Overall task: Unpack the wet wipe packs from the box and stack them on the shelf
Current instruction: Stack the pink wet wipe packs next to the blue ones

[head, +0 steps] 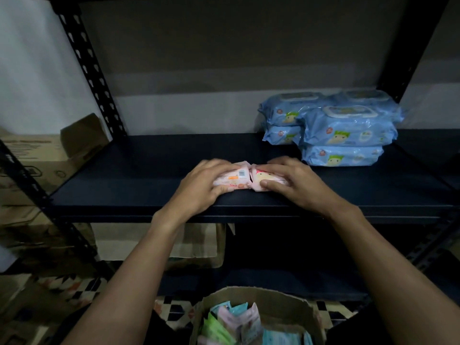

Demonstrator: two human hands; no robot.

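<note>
Two small pink wet wipe packs lie end to end near the front edge of the dark shelf [124,185]. My left hand [204,185] grips the left pink pack [232,179], fingers over its top and thumb at its front. My right hand [293,181] grips the right pink pack [258,179] the same way. To the right on the same shelf stand stacks of large blue wipe packs [346,130]. Below me, the open cardboard box [281,305] holds several more small packs in green, pink and blue.
The black metal rack has a perforated upright [92,70] at the left and another at the right. Cardboard boxes [44,158] stand left of the rack and one sits on the lower level [199,245]. Patterned floor tiles show below.
</note>
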